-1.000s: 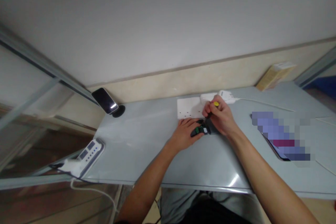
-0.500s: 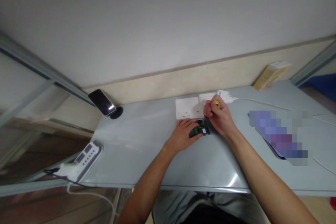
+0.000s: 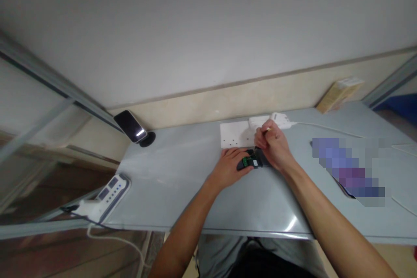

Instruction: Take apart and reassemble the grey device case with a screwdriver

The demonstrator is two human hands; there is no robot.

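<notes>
My left hand [image 3: 228, 166] lies on the pale grey table [image 3: 182, 182], its fingers closed on a small black device with green terminal blocks [image 3: 248, 163]. My right hand [image 3: 274, 147] is curled into a fist around a yellow-handled screwdriver [image 3: 268, 130] held upright over the right end of that device. The tool's tip is hidden behind the fingers. A white power strip [image 3: 236, 134] sits just behind both hands.
A white plug adapter [image 3: 280, 120] with its cable runs right along the back. A phone on a black stand [image 3: 132, 125] is at back left, a timer socket strip [image 3: 109, 191] at the front-left corner, a tan box [image 3: 340, 94] against the wall, a blurred tablet [image 3: 348, 171] at right.
Both hands stay in place on the device. The right fist has turned slightly, so less of the yellow handle shows. The view has shifted a little.
</notes>
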